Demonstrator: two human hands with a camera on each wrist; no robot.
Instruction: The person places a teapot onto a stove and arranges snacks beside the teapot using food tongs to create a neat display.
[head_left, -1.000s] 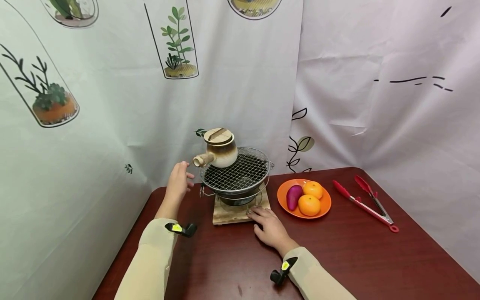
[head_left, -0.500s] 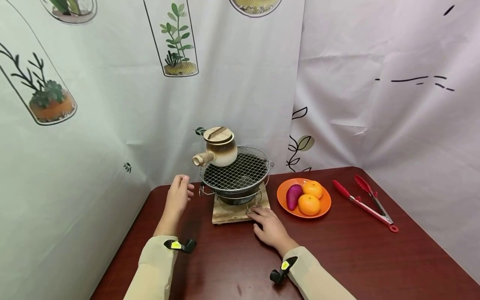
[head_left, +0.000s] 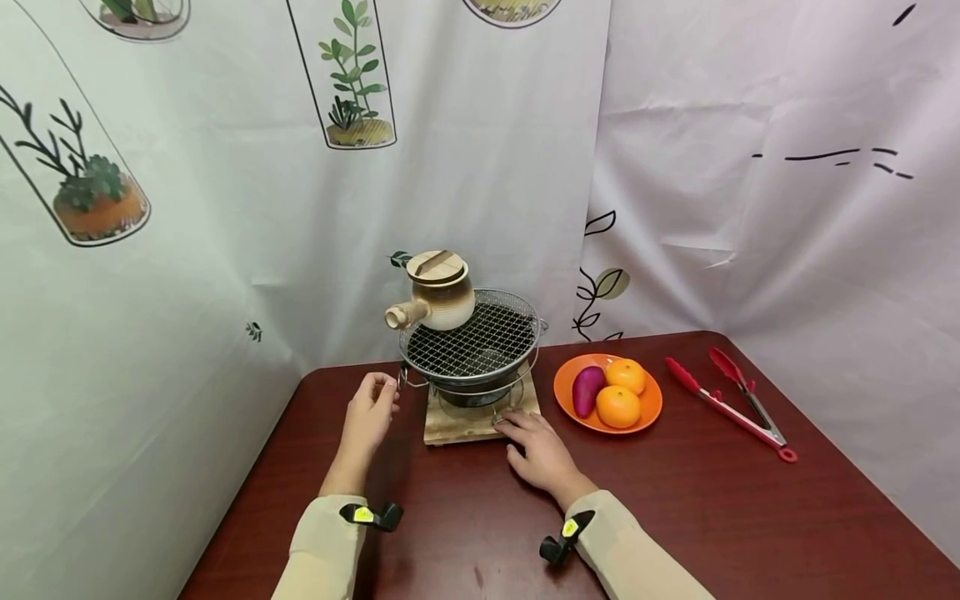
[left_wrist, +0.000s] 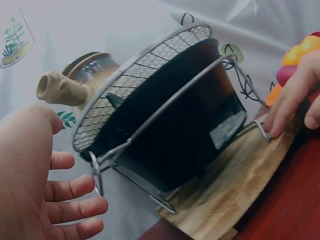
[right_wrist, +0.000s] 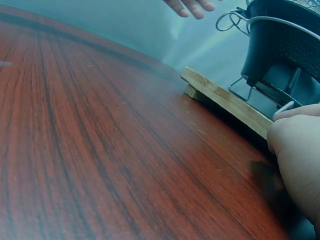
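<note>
My left hand (head_left: 371, 407) is beside the wire ring handle (left_wrist: 97, 175) of a round tabletop grill (head_left: 468, 392); its fingers (left_wrist: 75, 207) are apart and loosely bent, with nothing in them. The fingers of my right hand (head_left: 543, 454) rest on the front right of the wooden board (head_left: 457, 427) under the grill, right at a wire foot (left_wrist: 264, 131). On the far left of the grill mesh (head_left: 487, 342) stands a brown and cream clay pot (head_left: 450, 308) with a wooden lid (head_left: 437, 266). Its side handle (head_left: 406, 316) points left and forward.
An orange plate (head_left: 568, 408) right of the grill holds a purple sweet potato (head_left: 587, 390) and two mandarins (head_left: 619, 406). Red-tipped tongs (head_left: 738, 419) lie farther right on the dark red table (head_left: 675, 500). Printed cloth (head_left: 487, 167) hangs close behind.
My left hand has moved down from beside the pot handle, then slightly right to the grill's ring handle. The pot and my right hand have stayed in place.
</note>
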